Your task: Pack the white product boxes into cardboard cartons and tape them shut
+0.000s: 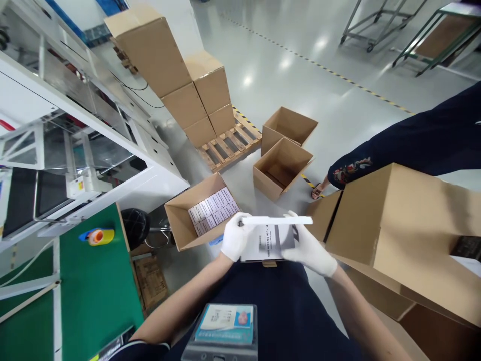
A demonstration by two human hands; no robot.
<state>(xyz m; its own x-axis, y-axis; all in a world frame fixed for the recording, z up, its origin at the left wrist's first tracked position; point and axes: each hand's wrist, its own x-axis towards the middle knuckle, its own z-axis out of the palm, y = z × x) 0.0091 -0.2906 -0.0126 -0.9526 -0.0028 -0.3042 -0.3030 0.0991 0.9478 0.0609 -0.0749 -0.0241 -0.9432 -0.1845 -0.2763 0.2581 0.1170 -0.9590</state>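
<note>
Both of my hands wear white gloves and are in front of my body at the middle of the head view. A white printed box (pixel 267 245) with dark lettering is between them. Along its far side runs a white panel (pixel 276 220), seen edge-on; whether it is a flap or a separate piece I cannot tell. My left hand (pixel 235 236) grips the left end, thumb at the panel. On the right side, my right hand (pixel 310 246) is closed around the box, its fingertips partly hidden behind the panel. Just beyond my left hand, an open carton (pixel 178 218) holds several white printed boxes (pixel 214 210).
Two open cartons (pixel 265 178) stand ahead on the floor. Behind them, stacked cartons (pixel 161 55) rest on a wooden pallet (pixel 240 143). Large cartons (pixel 361 215) crowd my right, beside a person's leg (pixel 406 143). A green table (pixel 95 281) and white machine frame (pixel 150 185) flank my left.
</note>
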